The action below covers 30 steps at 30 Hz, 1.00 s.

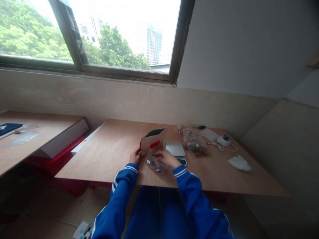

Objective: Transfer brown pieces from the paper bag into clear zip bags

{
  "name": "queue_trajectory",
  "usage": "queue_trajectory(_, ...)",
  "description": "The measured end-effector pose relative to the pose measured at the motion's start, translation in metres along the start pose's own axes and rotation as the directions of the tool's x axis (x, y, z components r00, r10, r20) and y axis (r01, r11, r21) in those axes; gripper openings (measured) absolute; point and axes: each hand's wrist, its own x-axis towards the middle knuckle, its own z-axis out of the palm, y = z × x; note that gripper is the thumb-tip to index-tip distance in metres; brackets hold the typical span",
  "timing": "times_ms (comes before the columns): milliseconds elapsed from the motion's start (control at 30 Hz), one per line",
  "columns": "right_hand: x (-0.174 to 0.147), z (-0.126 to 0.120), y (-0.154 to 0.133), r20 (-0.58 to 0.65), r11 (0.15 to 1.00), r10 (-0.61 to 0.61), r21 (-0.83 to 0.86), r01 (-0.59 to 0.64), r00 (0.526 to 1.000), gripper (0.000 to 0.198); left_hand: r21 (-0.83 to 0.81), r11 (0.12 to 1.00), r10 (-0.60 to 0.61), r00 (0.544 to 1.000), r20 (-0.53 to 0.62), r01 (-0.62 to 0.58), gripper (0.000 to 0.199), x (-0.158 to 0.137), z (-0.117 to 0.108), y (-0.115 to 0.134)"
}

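Observation:
My left hand (135, 156) is closed on the lower left edge of a brown paper pouch (156, 136), whose mouth gapes at the top and shows a dark inside. A red strip (154, 144) shows on the pouch's front. In front of it lies a clear plastic bag (156, 167) with small dark pieces inside and a white label. My right hand (167, 158) is at the upper part of this bag, fingers pinched together; what lies between them is too small to tell. A white kitchen scale (175, 149) stands just behind my right hand.
To the right of the scale lie several clear bags of small items (198, 148), a white card (209, 134), a white dome camera (223, 140) with its cable and a crumpled white tissue (239, 162). A second table (37, 132) stands at the left, with red stools (67, 179) below.

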Motion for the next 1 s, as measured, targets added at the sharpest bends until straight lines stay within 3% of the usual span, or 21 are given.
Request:
queue_trajectory(200,-0.010,-0.030,-0.018,0.002,0.998,-0.061,0.010,0.061,0.998,0.022,0.004,1.000,-0.008,1.000,-0.004,0.008,0.034,0.000,0.000,0.001)
queue_trajectory(300,-0.013,-0.052,-0.038,-0.116,0.992,-0.126,-0.003,0.127,0.985,0.018,0.009,1.000,-0.007,1.000,0.000,0.007,0.033,0.000,-0.001,0.002)
queue_trajectory(467,-0.008,-0.081,-0.069,-0.336,0.973,-0.227,-0.031,0.230,0.914,0.019,0.004,1.000,0.012,1.000,0.014,-0.012,0.031,-0.001,-0.001,0.006)
queue_trajectory(600,0.000,-0.083,-0.074,-0.382,0.979,-0.203,-0.093,0.181,0.902,0.017,-0.009,1.000,0.030,0.999,0.016,-0.030,0.033,-0.002,-0.001,0.010)
queue_trajectory(867,-0.002,-0.070,-0.070,-0.324,0.981,-0.142,-0.172,0.089,0.935,0.020,-0.007,0.999,0.033,0.999,0.000,-0.033,0.031,-0.003,-0.001,0.016)
queue_trajectory(1000,-0.005,-0.069,-0.076,-0.418,0.975,-0.099,-0.223,0.003,0.903,0.024,-0.019,0.999,0.026,1.000,0.002,-0.026,0.032,-0.003,0.000,0.014)
